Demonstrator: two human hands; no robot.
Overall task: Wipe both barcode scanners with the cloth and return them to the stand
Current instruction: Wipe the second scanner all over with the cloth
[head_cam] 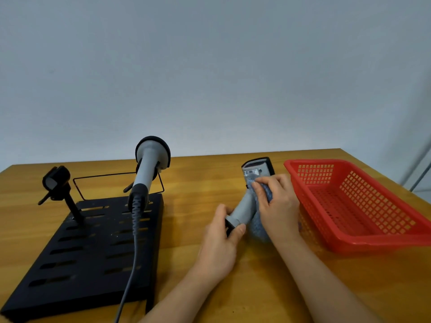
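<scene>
Wooden desk [210,178] fills the lower view under a plain pale wall, and both forearms come in from the near edge. Left hand [220,243] grips the butt of a grey barcode scanner [245,206], fingers curled round its base, holding it off the desk with the head tilted away. Right hand [275,201] pinches a blue cloth [265,194] and presses it against the scanner's neck, just below the head. Over on the left, the black slotted stand [70,264] carries the second scanner [148,166] upright in its right cradle, cable [134,252] trailing near. The left cradle [56,180] holds nothing. Right beside the hands sits a red basket [349,238].
</scene>
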